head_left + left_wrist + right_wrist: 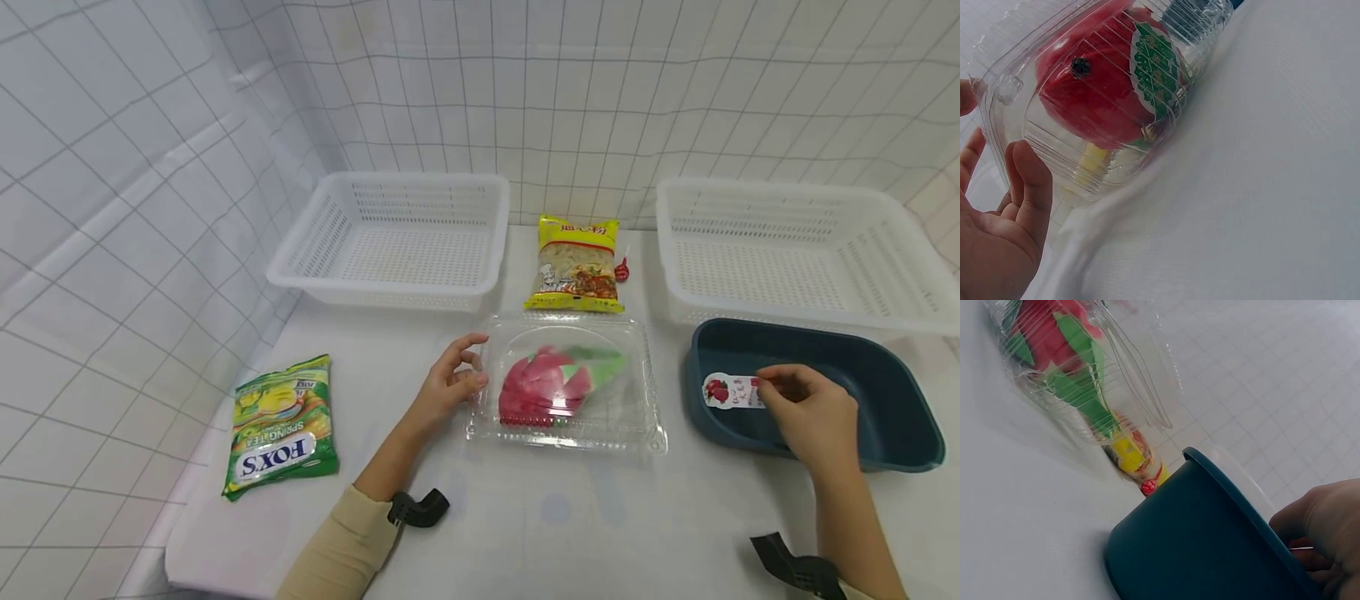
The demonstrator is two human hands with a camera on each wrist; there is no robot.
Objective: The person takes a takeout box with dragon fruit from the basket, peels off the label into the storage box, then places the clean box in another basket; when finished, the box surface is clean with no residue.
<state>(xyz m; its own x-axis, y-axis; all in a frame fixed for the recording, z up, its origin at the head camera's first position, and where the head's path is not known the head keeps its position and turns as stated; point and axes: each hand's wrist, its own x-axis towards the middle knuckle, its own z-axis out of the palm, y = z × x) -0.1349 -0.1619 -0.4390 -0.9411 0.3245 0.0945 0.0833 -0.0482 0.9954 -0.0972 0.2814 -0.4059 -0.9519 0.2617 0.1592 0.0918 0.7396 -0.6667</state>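
Note:
A clear plastic clamshell box [645,379] with its lid down holds a red fruit-shaped item [536,387] with green leaf-like parts. My left hand [447,387] is at the box's left side, thumb and index fingertips right at the edge, fingers spread and slightly bent. In the left wrist view a green-and-white label [1155,69] shows on the red item. My right hand [817,417] pinches a small white paper label [733,391] with red fruit pictures and writing, over the dark teal tub [911,417]. The right wrist view hides most of this label behind the tub's wall.
Two white perforated baskets [390,287] [810,312] stand along the back wall. Between them lies a yellow noodle packet [576,267] beside a small red wrapped lollipop [622,269]. A green and yellow FOX'S candy bag [283,427] lies at the left of the white table [555,533].

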